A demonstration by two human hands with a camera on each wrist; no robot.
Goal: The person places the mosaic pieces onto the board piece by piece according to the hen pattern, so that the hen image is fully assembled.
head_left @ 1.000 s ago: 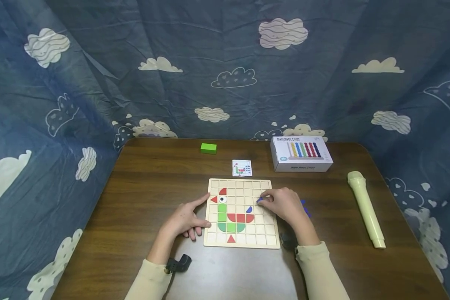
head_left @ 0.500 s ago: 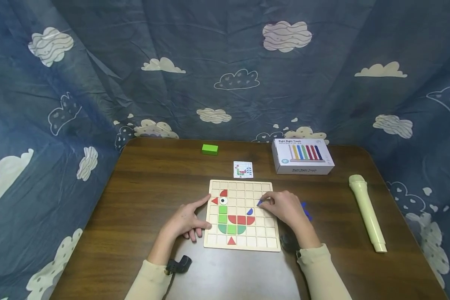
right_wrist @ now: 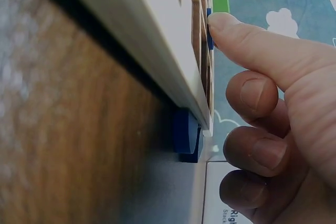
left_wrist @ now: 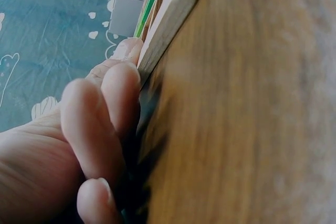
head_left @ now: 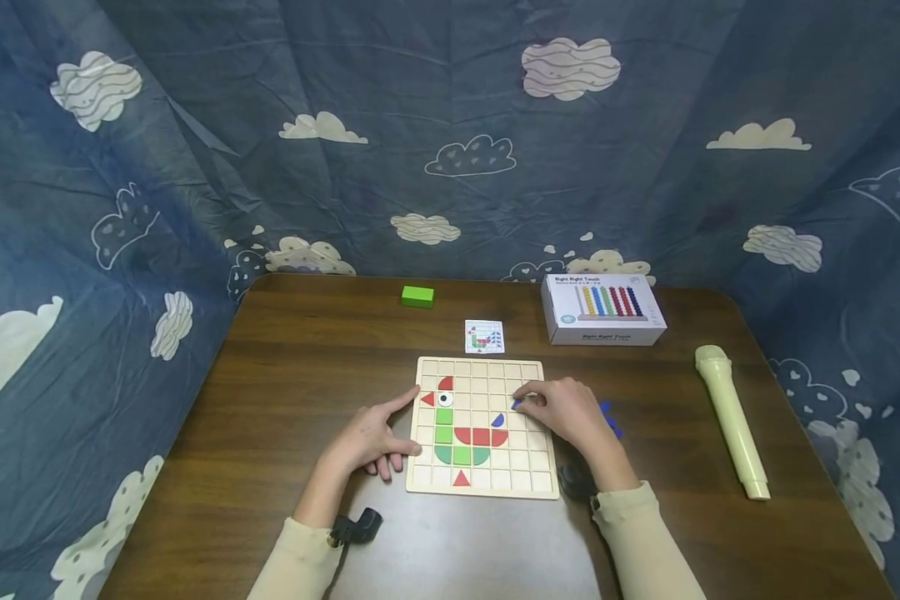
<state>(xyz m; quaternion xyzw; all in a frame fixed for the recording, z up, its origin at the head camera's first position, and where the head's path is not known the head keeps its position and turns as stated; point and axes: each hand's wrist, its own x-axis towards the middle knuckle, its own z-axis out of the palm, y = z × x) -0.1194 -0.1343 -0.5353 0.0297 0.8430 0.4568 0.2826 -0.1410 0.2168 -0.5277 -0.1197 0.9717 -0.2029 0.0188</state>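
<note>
A pale wooden grid board [head_left: 525, 482] lies mid-table with a bird made of red, green and blue pieces [head_left: 461, 435]. My right hand [head_left: 562, 410] rests on the board's right side and pinches a small blue piece [head_left: 517, 404] against a cell; in the right wrist view the thumb [right_wrist: 247, 40] presses that blue piece [right_wrist: 209, 35]. My left hand [head_left: 371, 442] lies flat on the table with its fingers [left_wrist: 113, 103] against the board's left edge [left_wrist: 168, 19]. Loose blue pieces [head_left: 610, 415] lie right of the board, also the blue pieces [right_wrist: 186, 136] beside its edge.
A small pattern card [head_left: 483, 337] lies behind the board. A white abacus box [head_left: 603, 310] stands at the back right, a green block [head_left: 417, 296] at the back, a cream toy microphone [head_left: 731, 421] at the right. Blue cloud-print cloth surrounds the brown table [head_left: 285, 375].
The hands and the pieces keep their places; only the head view shifts slightly.
</note>
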